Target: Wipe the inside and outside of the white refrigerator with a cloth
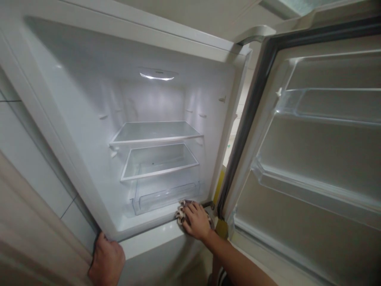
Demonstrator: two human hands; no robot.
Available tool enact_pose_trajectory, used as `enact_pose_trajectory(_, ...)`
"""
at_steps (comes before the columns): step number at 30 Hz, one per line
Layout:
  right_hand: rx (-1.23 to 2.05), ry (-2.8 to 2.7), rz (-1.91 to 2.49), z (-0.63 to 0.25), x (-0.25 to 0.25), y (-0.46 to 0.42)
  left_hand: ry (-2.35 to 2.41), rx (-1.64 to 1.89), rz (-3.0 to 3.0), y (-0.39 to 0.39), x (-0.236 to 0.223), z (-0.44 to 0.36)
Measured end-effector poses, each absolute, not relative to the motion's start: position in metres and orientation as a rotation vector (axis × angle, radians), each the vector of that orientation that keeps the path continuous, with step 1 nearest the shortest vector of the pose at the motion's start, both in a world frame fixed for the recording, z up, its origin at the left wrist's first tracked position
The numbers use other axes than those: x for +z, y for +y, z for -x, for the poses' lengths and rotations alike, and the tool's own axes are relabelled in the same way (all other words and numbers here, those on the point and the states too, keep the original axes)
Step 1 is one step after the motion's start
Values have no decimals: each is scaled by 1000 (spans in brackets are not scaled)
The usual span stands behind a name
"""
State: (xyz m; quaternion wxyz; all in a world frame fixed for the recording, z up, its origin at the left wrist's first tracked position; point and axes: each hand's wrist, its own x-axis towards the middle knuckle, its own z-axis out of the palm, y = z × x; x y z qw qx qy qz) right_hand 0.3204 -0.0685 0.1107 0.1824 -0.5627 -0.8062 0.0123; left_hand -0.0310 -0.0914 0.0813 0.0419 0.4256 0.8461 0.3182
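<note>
My right hand presses a brown-and-cream patterned cloth onto the front bottom ledge of an open refrigerator, near its right corner. The fingers are bent over the cloth. At the lower left, my left hand is closed around the refrigerator's outer left edge, with most of its fingers hidden. Inside the lit compartment are an upper glass shelf, a lower glass shelf and a clear drawer at the bottom.
The refrigerator door stands wide open on the right, with clear door bins and a grey gasket. A tiled wall runs close along the left side. A lamp shines at the compartment's top.
</note>
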Motion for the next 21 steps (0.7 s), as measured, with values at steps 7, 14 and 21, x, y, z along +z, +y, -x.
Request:
enact_pose_trajectory(7, 36, -2315, 1499, -246, 94, -73, 2593, 954, -1241, -91, 85, 29)
enact_pose_trajectory(14, -28, -2727, 921, -194, 99, -71, 2572, 890, -1306, -95, 87, 34)
enact_pose_trajectory(21, 68, -2569, 1446, -290, 123, -69, 2555, 901, -1310, -93, 79, 39)
